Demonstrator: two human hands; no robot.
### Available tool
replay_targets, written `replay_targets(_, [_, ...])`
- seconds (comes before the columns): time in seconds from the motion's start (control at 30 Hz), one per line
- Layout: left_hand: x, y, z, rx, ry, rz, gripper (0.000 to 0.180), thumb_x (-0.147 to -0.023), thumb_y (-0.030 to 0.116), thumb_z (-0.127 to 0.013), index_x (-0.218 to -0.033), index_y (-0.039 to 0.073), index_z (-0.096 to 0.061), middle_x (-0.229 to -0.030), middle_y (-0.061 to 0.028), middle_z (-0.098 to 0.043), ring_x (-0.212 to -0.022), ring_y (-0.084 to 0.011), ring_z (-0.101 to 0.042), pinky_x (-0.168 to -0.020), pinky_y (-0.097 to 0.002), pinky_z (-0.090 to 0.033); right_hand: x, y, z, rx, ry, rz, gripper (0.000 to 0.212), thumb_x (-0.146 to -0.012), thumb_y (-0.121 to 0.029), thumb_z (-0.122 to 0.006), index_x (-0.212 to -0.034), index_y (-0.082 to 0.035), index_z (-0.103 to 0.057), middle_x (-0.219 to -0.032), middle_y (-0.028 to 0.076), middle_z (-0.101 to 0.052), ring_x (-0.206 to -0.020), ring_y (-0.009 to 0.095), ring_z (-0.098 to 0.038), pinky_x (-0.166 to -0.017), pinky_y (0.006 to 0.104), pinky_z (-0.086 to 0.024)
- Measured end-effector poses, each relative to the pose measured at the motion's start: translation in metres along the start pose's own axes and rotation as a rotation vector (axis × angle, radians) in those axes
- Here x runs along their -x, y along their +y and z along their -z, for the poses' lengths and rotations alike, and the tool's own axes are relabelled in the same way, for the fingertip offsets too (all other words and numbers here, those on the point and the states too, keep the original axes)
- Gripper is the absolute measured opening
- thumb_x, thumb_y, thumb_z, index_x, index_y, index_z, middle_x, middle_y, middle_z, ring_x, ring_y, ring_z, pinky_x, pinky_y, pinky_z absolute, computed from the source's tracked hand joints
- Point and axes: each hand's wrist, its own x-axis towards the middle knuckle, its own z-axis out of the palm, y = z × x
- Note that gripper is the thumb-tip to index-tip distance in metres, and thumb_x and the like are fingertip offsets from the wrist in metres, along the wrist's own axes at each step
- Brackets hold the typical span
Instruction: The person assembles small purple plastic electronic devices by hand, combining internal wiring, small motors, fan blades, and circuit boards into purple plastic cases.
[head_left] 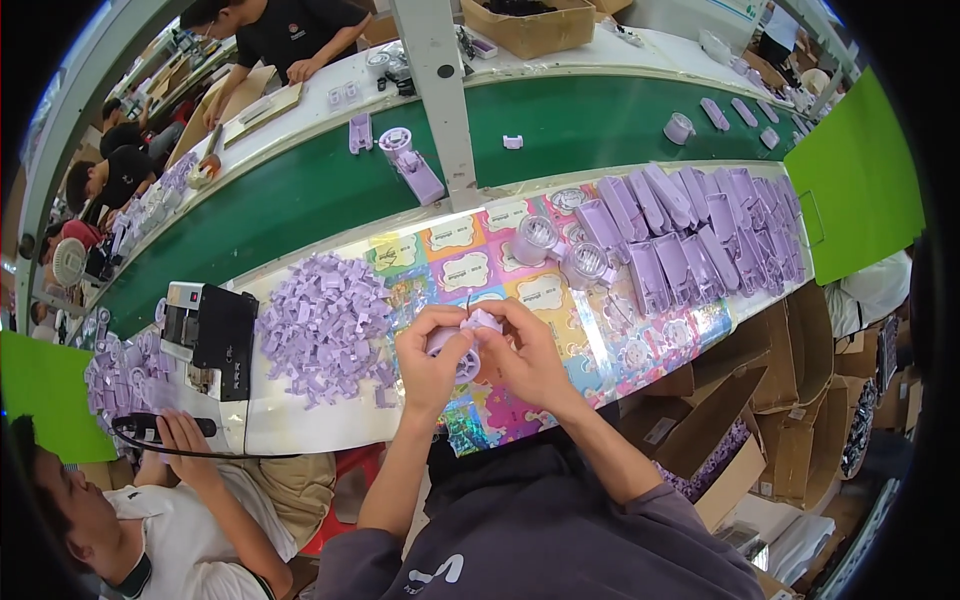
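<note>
Close in front of me, both hands hold one lilac plastic fan housing (467,369) with a round, spoked end. My left hand (428,362) wraps its side, fingers curled and thumb pressed in. From the other side, my right hand (533,362) pinches the small lilac upper part (484,320) between thumb and fingers. A thin dark wire (468,302) stands up there; my fingers partly cover the join. Just beyond my hands, two round lilac fan housings (536,240) with clear fronts rest on the colourful printed sheet (462,272).
Left lies a heap of small lilac clips (325,325), beside a black-and-white box machine (222,340). Lilac handle shells (690,240) lie in rows at right. A green conveyor (580,125) runs behind. At lower left, a co-worker's hand (188,445) is by a black corded tool (165,428).
</note>
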Motion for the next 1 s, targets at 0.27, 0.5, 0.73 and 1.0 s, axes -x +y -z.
replay_targets(0.27, [-0.037, 0.016, -0.002, -0.327, -0.309, -0.046, 0.012, -0.082, 0.004, -0.074, -0.093, 0.0, -0.07, -0.098, -0.0087, -0.069, -0.089, -0.0154, -0.065, -0.079, -0.0295, -0.052, -0.003, 0.02, 0.014, -0.309, 0.099, -0.107, 0.025, -0.099, -0.009, -0.064, -0.122, 0.0, -0.063, -0.091, 0.0, -0.066, -0.078, 0.005, -0.061, -0.065, 0.0204, -0.051])
replay_targets(0.5, [-0.247, 0.002, 0.085, -0.921, 0.141, -0.17, 0.023, -0.085, 0.02, -0.072, -0.1, 0.003, -0.07, -0.089, -0.011, -0.073, -0.084, -0.0255, -0.071, -0.075, -0.0365, -0.055, 0.008, 0.045, 0.044, -0.19, 0.188, -0.201, 0.024, -0.1, -0.012, -0.06, -0.12, 0.0, -0.066, -0.085, 0.0, -0.064, -0.071, 0.005, -0.054, -0.061, 0.0211, -0.044])
replay_targets(0.73, [-0.378, -0.079, 0.161, -1.383, 0.199, -0.105, 0.075, -0.081, 0.027, -0.074, -0.147, 0.021, -0.039, -0.122, -0.0284, -0.058, -0.111, -0.0477, -0.061, -0.095, -0.0516, -0.051, 0.013, 0.052, 0.039, 0.285, 0.231, -0.029, 0.024, -0.092, -0.011, -0.065, -0.114, -0.001, -0.068, -0.083, 0.01, -0.063, -0.061, 0.017, -0.057, -0.057, 0.0299, -0.045])
replay_targets(1.0, [-0.411, -0.097, 0.187, -1.648, -0.025, -0.138, 0.032, -0.085, 0.028, -0.066, -0.117, 0.026, -0.069, -0.114, -0.0221, -0.063, -0.105, -0.0402, -0.06, -0.094, -0.0479, -0.05, 0.007, 0.048, 0.034, 0.284, 0.26, 0.021, 0.024, -0.089, -0.007, -0.065, -0.111, 0.0, -0.069, -0.081, 0.01, -0.064, -0.057, 0.016, -0.057, -0.053, 0.0283, -0.044])
